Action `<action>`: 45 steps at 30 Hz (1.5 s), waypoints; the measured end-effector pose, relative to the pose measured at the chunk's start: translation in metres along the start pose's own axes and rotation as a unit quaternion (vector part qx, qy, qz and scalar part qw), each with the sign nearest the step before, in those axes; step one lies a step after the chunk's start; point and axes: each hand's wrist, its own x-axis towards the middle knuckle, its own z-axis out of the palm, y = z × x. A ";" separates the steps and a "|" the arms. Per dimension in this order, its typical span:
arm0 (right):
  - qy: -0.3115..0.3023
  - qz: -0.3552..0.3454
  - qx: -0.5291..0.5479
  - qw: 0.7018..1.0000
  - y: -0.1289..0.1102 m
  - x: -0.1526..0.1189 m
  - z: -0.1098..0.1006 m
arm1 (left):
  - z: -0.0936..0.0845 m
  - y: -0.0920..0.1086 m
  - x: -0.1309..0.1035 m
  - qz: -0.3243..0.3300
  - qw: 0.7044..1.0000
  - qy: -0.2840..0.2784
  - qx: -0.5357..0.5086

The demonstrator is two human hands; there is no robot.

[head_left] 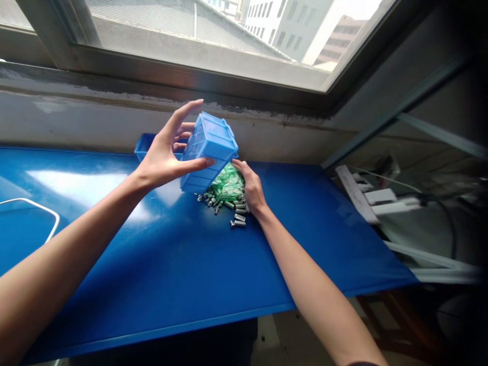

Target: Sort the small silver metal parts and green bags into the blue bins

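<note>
Left hand (160, 155), fingers clamped on tilted blue bin (217, 137): best keep steady. Right hand (253, 190) curls beside green plastic (227, 184), fingers' grip unclear; should corral metal pieces (240, 223).

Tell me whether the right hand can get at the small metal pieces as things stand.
Probably yes: the right hand is close beside the small metal pieces, and the nearest lie uncovered on the blue table. The blue bin in the left hand seems to hang clear of those.
</note>
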 end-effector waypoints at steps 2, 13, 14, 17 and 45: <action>0.012 -0.003 -0.005 1.000 -0.001 0.000 0.000 | -0.001 0.005 0.001 0.002 1.000 0.010 0.002; 0.036 -0.008 -0.014 0.999 0.004 0.001 0.001 | -0.003 0.017 0.006 0.022 0.997 0.046 -0.060; 0.039 -0.006 -0.010 0.999 0.004 0.000 0.001 | -0.001 0.018 0.007 0.026 0.996 0.044 -0.067; 0.081 -0.023 -0.020 0.996 -0.006 -0.003 -0.003 | 0.007 0.014 0.008 0.025 0.994 0.047 -0.099; -0.008 -0.063 -0.259 0.964 0.040 0.057 -0.171 | 0.078 -0.059 0.016 0.008 0.918 -0.115 0.379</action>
